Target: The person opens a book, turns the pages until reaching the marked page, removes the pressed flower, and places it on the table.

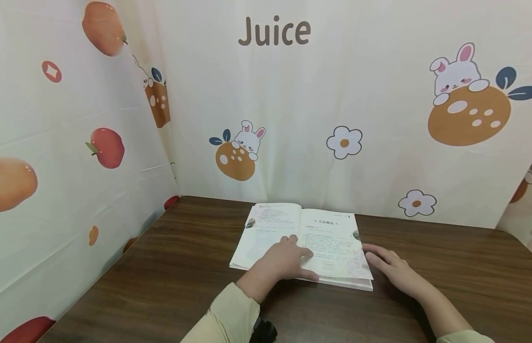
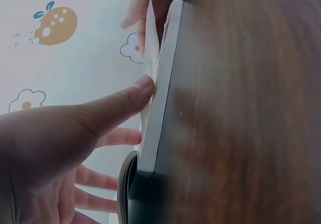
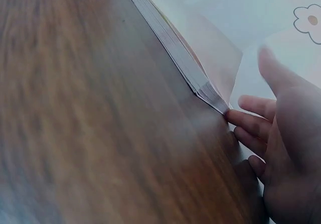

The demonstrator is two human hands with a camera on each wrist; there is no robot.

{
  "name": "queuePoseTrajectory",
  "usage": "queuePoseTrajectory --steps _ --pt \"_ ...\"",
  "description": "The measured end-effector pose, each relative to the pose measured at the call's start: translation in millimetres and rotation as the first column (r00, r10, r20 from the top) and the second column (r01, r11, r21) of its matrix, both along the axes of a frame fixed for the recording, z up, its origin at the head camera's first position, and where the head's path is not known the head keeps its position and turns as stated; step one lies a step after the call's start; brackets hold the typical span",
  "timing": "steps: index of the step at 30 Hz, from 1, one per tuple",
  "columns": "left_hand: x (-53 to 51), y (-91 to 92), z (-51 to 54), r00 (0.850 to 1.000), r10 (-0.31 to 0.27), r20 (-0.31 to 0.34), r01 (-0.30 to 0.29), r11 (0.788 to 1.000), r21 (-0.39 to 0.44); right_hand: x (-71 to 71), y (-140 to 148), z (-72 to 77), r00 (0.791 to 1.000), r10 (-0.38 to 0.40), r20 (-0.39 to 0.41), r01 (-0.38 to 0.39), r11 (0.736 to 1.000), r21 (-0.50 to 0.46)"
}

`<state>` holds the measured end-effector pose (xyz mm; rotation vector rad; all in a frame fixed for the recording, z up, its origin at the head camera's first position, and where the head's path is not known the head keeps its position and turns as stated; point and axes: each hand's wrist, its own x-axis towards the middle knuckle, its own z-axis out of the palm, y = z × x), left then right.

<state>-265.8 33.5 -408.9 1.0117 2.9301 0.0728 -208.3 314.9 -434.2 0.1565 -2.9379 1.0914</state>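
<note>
An open book (image 1: 330,243) with printed pages lies on the wooden table, its spine running away from me. Across the lower middle of the pages rests my left hand (image 1: 285,259), fingers spread, with its thumb at the near edge. The left wrist view shows that thumb (image 2: 125,101) against the page edge. At the book's right side is my right hand (image 1: 396,271), fingers loosely extended. In the right wrist view its fingertips (image 3: 235,116) touch the corner of the book's page block (image 3: 175,43), and the right-hand page is slightly lifted there.
The dark brown wooden table (image 1: 163,276) extends around the book. A pale curtain (image 1: 291,119) printed with fruit, rabbits and flowers stands behind the table, and another printed sheet (image 1: 68,119) hangs along the left. A dark band with a black device (image 1: 263,330) sits at my left wrist.
</note>
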Motion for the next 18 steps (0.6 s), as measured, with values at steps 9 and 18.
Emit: queuePoseTrajectory --steps 9,18 --pt "1.0 1.9 0.2 0.996 -0.023 -0.084 0.02 0.999 -0.035 0.8 0.2 -1.5 1.0 0.011 -0.004 -0.011 1.0 -0.021" --pt "1.3 1.5 2.3 0.994 -0.04 -0.106 0.037 0.999 -0.034 0.6 0.6 -1.6 1.0 0.017 -0.011 -0.017 0.999 -0.028"
